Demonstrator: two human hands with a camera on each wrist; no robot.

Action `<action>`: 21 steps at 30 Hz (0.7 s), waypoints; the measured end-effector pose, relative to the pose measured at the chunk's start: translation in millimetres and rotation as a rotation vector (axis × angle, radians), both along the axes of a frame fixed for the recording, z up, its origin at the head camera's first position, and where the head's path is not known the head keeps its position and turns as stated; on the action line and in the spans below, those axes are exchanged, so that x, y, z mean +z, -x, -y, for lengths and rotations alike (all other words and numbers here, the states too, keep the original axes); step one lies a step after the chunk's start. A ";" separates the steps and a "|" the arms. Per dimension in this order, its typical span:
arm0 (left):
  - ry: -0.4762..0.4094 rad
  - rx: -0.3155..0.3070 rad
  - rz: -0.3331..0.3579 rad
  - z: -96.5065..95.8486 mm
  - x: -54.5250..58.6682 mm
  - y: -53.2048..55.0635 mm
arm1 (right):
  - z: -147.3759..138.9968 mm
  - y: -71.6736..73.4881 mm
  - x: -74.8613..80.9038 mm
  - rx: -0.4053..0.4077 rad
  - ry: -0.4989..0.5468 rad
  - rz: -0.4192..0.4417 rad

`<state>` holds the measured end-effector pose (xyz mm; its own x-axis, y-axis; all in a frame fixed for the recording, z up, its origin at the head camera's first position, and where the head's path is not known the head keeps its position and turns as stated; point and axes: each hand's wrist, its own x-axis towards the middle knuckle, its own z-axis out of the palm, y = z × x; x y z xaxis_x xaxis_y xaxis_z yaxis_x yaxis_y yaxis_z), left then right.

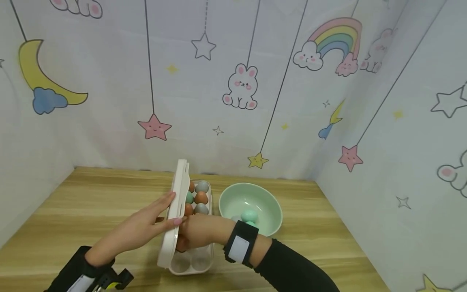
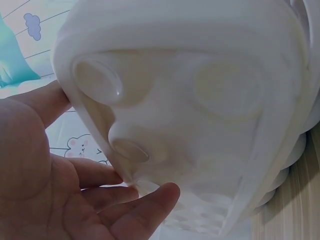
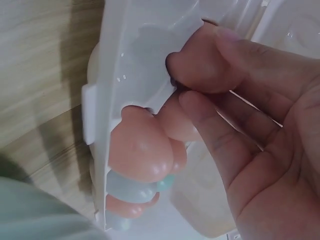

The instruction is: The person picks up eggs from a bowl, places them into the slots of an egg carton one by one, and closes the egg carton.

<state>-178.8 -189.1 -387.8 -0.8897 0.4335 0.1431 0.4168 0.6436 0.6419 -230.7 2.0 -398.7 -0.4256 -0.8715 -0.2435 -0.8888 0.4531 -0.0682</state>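
Observation:
A white egg carton [image 1: 208, 259] with its lid [image 1: 178, 198] tipped upright lies on the table. My left hand [image 1: 136, 227] holds the lid by its edge, thumb tip at the rim; the left wrist view shows the lid's dimpled outer face and my fingers bent at its edge. With thumb and fingers, my right hand [image 3: 270, 110] pinches a brown egg [image 3: 202, 65] at a cup of the carton. Beside that egg sit other brown eggs [image 3: 142, 147] and a grey egg [image 3: 131, 189]. From the head view, the lid partly hides my right fingers.
Right of the carton stands a pale green bowl [image 1: 271, 211] with a green egg [image 1: 249, 215] and others in it. The carton's near cups [image 1: 180, 263] hold nothing. Printed cloth walls [image 1: 204, 101] border the wooden table [image 1: 109, 190] at the back and sides.

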 end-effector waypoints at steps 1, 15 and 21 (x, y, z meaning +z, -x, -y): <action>-0.001 -0.003 -0.003 -0.2 0.0 0.5 | -2.5 0.2 0.7 0.007 0.014 0.012; -0.019 -0.017 0.017 0.6 0.6 0.7 | -48.9 7.0 26.9 -0.019 0.113 -0.073; -0.013 -0.011 0.025 -0.6 1.1 1.4 | -76.4 11.4 33.4 -0.130 0.085 -0.087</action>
<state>-180.2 -188.5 -386.7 -0.8881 0.4418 0.1270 0.4080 0.6301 0.6607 -242.1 78.4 -365.3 -0.5521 -0.8238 -0.1283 -0.8275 0.5603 -0.0370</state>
